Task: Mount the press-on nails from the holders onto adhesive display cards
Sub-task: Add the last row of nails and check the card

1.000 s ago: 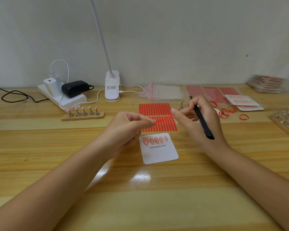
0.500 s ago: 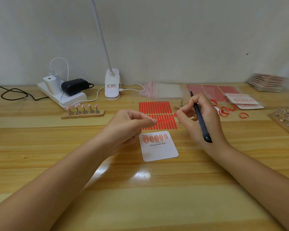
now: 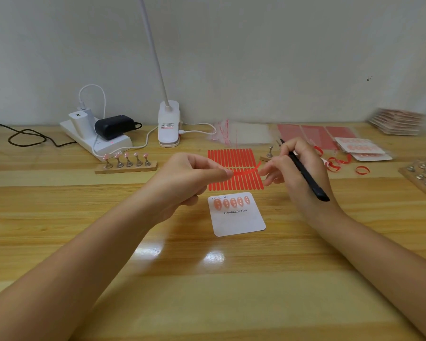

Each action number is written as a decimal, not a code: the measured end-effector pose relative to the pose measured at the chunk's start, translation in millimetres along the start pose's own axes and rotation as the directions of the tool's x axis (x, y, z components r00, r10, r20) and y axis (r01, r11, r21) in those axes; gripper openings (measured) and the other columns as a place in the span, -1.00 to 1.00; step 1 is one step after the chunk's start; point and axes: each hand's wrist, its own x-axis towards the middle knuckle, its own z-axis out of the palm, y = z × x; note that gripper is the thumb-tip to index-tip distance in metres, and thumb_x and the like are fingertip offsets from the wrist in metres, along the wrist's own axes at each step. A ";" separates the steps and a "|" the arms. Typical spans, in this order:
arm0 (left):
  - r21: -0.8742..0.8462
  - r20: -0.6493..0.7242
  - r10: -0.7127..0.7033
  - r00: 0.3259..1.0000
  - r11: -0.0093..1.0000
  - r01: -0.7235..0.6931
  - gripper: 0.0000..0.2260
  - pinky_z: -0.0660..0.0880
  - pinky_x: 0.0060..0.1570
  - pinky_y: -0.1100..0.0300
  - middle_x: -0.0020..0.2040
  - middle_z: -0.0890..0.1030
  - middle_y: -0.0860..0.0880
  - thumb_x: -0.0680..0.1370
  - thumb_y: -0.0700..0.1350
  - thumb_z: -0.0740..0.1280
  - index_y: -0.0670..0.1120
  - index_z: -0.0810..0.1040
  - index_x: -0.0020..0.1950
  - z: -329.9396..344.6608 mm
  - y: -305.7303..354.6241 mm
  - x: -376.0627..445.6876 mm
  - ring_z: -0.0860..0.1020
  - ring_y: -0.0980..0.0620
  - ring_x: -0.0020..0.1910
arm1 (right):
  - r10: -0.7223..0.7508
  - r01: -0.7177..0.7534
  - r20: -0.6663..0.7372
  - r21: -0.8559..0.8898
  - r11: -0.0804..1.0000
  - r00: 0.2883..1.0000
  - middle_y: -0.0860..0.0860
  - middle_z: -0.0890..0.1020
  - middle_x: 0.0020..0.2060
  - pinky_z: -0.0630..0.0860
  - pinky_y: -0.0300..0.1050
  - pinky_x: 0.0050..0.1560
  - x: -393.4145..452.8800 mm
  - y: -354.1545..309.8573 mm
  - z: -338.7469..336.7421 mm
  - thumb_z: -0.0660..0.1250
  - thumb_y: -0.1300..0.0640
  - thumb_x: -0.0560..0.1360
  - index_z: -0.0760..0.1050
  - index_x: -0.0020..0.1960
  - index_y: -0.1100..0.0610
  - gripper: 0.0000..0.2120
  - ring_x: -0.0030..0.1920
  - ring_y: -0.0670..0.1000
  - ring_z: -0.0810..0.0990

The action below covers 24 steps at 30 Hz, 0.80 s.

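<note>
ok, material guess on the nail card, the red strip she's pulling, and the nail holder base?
Card: looks like matte white cardstock, flat with rounded corners and printed text. Red strip: thin flexible film or tape liner, probably plastic; it bows between the left hand and right hand. Holder base: pale unfinished-looking wood, with shiny metal stems.

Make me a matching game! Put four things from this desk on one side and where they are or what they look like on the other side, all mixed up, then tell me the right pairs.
Things:
1. black pen
2. white card
3. wooden nail holder
4. red strip

Places or states:
A. stretched between the fingertips of both hands
B. lying flat on the table with five nails along its top
C. tucked in the right hand
D. standing in front of the white power strip, five nails on pegs

Pairs: 1-C, 2-B, 3-D, 4-A. The left hand pinches one end of the strip.
</note>
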 end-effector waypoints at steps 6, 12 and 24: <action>0.049 -0.002 0.011 1.000 0.999 -0.010 -0.89 0.20 -0.62 0.37 -0.59 0.37 0.10 0.43 -0.11 0.44 -0.15 0.64 -0.24 3.8 2.5 -1.9 0.24 0.19 -0.61 | -0.046 0.046 0.001 -0.077 0.996 0.999 -0.02 0.55 -0.43 0.54 -0.28 -0.27 -1.0 0.8 2.0 0.35 0.22 0.48 0.29 -0.23 0.02 -0.74 -0.33 0.01 0.62; 0.074 -0.002 0.004 1.000 0.997 -0.004 -0.88 0.22 -0.61 0.37 -0.56 0.38 0.06 0.42 -0.09 0.44 -0.14 0.65 -0.23 0.9 5.2 -3.5 0.25 0.16 -0.59 | -0.089 0.089 0.005 -0.162 0.983 0.996 0.05 0.52 -0.33 0.55 -0.24 -0.17 -1.3 -3.2 0.5 0.33 0.37 0.45 0.31 -0.23 0.04 -0.70 -0.25 0.11 0.59; 0.284 0.075 -0.134 0.988 0.953 0.108 -0.82 0.16 -0.62 0.33 -0.57 0.30 0.05 0.45 -0.12 0.43 -0.09 0.61 -0.35 -2.6 1.4 -7.9 0.19 0.11 -0.60 | -0.118 0.153 0.144 -0.263 0.953 0.982 0.11 0.54 -0.32 0.49 -0.37 -0.20 -23.6 3.5 -3.9 0.43 0.32 0.40 0.34 -0.23 0.08 -0.72 -0.31 -0.04 0.54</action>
